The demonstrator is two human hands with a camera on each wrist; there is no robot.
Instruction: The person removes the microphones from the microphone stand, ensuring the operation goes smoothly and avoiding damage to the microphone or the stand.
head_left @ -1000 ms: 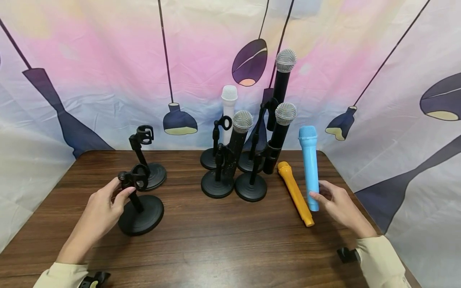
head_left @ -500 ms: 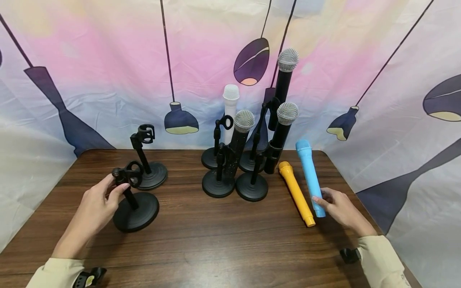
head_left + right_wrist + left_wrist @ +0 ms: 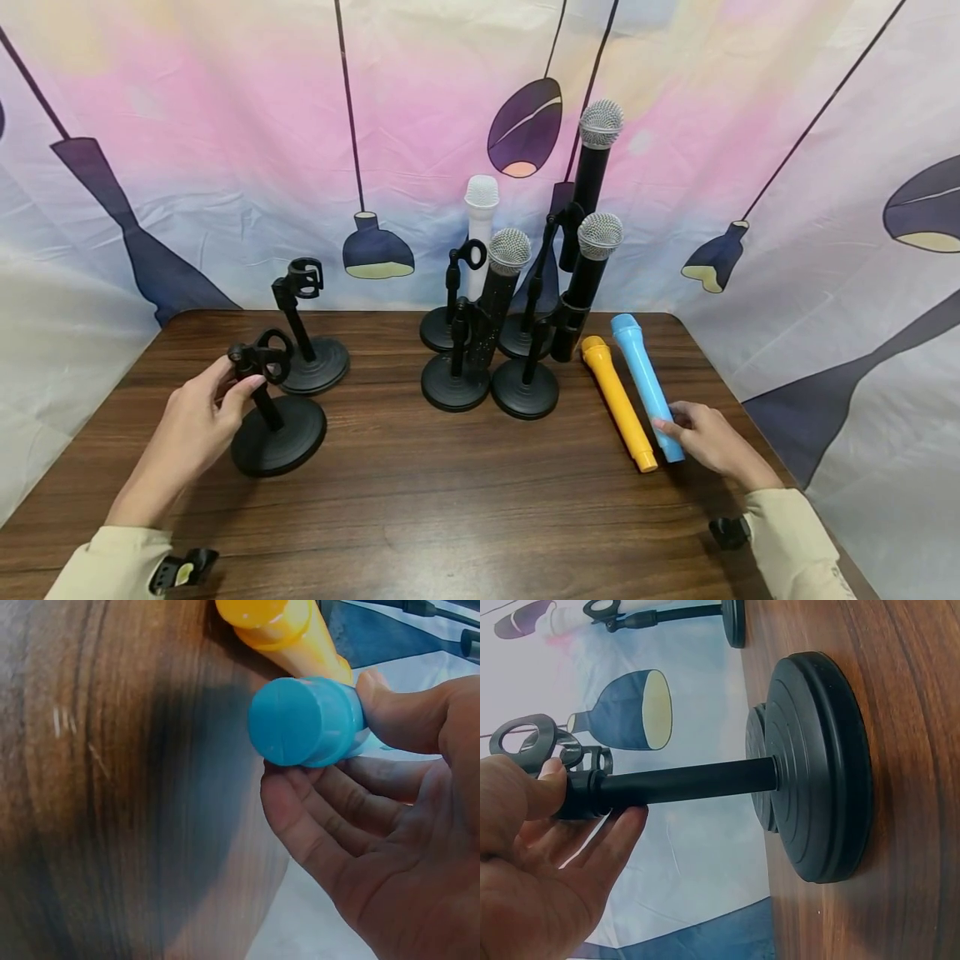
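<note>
On the left of the head view, my left hand (image 3: 187, 425) pinches the upper post of a black microphone stand (image 3: 279, 437). The left wrist view shows thumb and fingers round that post, just below the clip, with the round base (image 3: 817, 769) near the tabletop. At the right, my right hand (image 3: 716, 442) holds the lower end of a blue microphone (image 3: 645, 375) between thumb and fingers. It slants beside a yellow microphone (image 3: 618, 404) that lies on the table. In the right wrist view the blue end cap (image 3: 289, 722) faces the camera.
Behind the held stand is another black stand (image 3: 303, 333) with a bare clip. Mid-table, several stands (image 3: 453, 383) cluster, bearing a white microphone (image 3: 481, 208) and black microphones (image 3: 588, 267) with silver heads. A printed cloth (image 3: 262, 167) hangs behind the wooden table (image 3: 465, 517).
The blue microphone has tipped from nearly upright down toward the table, alongside the yellow one. My left hand has shifted the stand slightly left and away from me.
</note>
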